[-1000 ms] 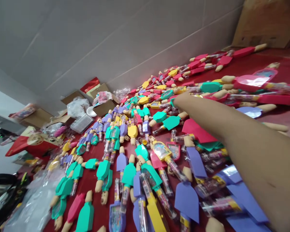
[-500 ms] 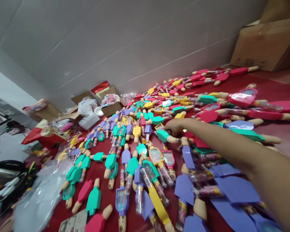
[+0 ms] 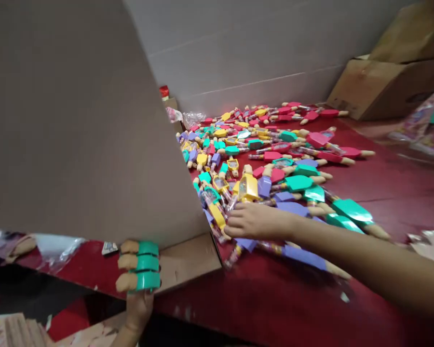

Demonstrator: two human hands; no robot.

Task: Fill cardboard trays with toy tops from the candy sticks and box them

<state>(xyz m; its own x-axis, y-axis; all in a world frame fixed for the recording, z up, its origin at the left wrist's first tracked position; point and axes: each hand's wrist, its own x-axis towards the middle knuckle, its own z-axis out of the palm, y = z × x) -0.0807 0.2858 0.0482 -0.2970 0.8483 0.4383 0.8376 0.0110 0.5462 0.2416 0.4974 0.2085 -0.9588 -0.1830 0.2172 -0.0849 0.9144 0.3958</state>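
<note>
- At the far left, a large flat sheet of brown cardboard fills much of your view and hides whatever lies behind it.
- Just below that sheet's lower edge is your left hand, raised, with its fingers closed tightly around three teal-and-tan lolly-shaped toys. These three are the only toys you are holding.
- Right of the sheet's lower corner, your right hand lies low over the toys, its fingers spread wide and holding nothing. It is just beside a yellow lolly-shaped toy with a clear tube.
- Under your right forearm lies a lavender foam-shaped toy.
- Further right of the sheet, a dense spread of pink, teal, yellow and lavender toys covers much of the dark red worktop. Most of the toys in view are lying there, mixed in colour, with only those three in your hand.
- Far right of the sheet, brown cardboard boxes sit against the wall, near printed plastic packaging.
</note>
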